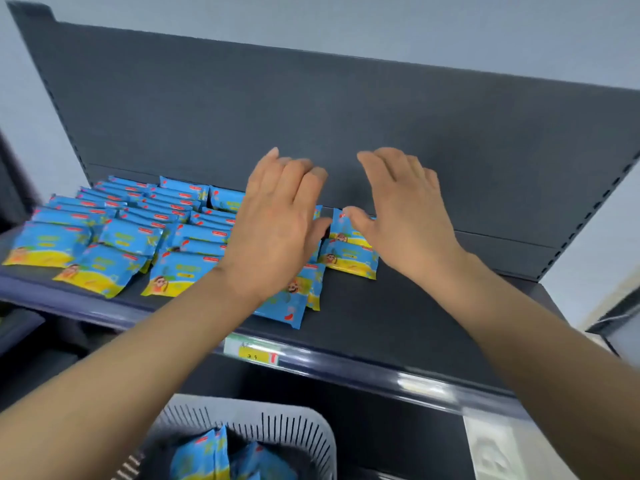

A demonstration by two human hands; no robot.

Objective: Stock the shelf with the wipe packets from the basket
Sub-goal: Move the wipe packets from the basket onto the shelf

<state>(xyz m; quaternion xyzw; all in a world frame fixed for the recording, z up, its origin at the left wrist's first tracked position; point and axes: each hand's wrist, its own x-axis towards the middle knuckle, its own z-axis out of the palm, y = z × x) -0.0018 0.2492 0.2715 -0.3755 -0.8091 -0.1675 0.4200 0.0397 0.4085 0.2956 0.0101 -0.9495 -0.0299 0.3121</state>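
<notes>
Head view. Left hand and right hand spread flat, holding nothing, over the rightmost wipe packets on the shelf; contact unclear. Spare packets stand on edge in the basket below, nearer the left arm.

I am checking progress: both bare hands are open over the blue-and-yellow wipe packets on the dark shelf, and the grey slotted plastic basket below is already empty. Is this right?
Not quite: the head view shows the grey slotted plastic basket holding several blue-and-yellow wipe packets. The rest stands.
</notes>
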